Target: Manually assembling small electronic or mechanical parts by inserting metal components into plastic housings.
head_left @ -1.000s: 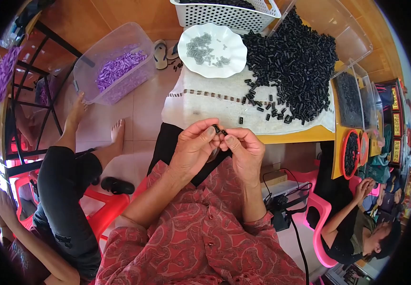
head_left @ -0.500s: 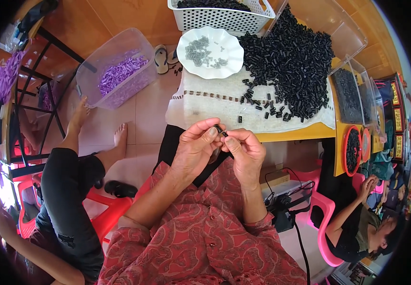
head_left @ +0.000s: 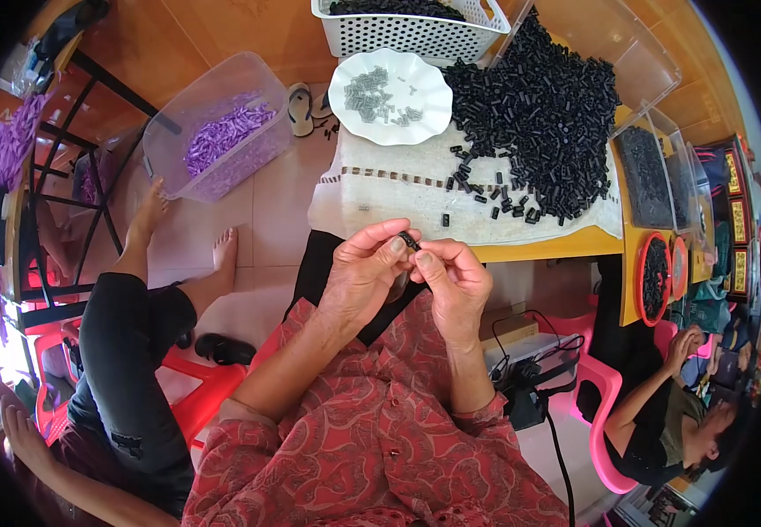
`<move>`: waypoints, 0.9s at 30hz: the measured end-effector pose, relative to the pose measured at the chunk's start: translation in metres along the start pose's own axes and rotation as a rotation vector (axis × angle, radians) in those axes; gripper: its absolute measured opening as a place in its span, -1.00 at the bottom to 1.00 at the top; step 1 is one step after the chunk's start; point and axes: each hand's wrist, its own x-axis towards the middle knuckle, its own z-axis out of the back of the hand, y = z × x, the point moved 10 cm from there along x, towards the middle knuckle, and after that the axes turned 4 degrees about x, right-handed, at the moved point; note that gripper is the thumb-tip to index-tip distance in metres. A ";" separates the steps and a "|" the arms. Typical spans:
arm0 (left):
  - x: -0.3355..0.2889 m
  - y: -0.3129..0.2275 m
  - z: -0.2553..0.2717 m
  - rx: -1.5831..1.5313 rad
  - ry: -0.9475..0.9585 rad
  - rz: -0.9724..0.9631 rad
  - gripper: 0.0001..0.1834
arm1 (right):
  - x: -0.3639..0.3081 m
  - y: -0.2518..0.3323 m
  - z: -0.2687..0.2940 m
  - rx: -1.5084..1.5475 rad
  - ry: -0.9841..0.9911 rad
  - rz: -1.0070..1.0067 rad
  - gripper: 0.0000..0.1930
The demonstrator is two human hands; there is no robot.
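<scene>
In front of my chest, my left hand (head_left: 365,268) is closed, pinching a small black plastic piece (head_left: 409,239) between thumb and forefinger. My right hand (head_left: 455,283) meets it from the other side, thumb and forefinger pressed together at the piece's right end. Whether a second small part sits in the right fingertips is hidden. Beyond my hands a white cloth (head_left: 380,206) covers the table, with a large heap of similar black pieces (head_left: 539,123) on its right. A scalloped white plate (head_left: 433,119) bears many small clear pieces (head_left: 367,95).
Behind the plate stands a white perforated basket (head_left: 407,39) of black pieces. A clear bin (head_left: 262,75) with purple pieces is on the floor at left. A person sits on a red chair (head_left: 209,391) at left, another on a pink chair (head_left: 605,422) at right. A red-rimmed bowl (head_left: 642,294) sits at the right.
Between my fingertips, the black piece has turned slightly and now shows as one longer shape against my right fingertips. At far left, the seated person's hands have shifted.
</scene>
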 end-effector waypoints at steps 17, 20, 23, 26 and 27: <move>0.001 -0.005 0.001 0.052 0.020 -0.032 -0.74 | -0.001 0.010 -0.008 -0.108 -0.037 0.091 -0.89; 0.001 -0.007 0.001 0.085 0.008 -0.040 -0.74 | -0.001 0.012 -0.010 -0.163 -0.032 0.118 -0.91; 0.001 -0.010 0.003 0.158 -0.023 -0.068 -0.75 | -0.002 0.014 -0.011 -0.209 -0.029 0.156 -0.92; 0.001 -0.011 0.003 0.172 -0.015 -0.063 -0.76 | -0.002 0.017 -0.011 -0.258 -0.040 0.201 -0.94; 0.001 -0.010 0.005 0.198 -0.018 -0.055 -0.76 | -0.001 0.018 -0.012 -0.258 -0.040 0.201 -0.94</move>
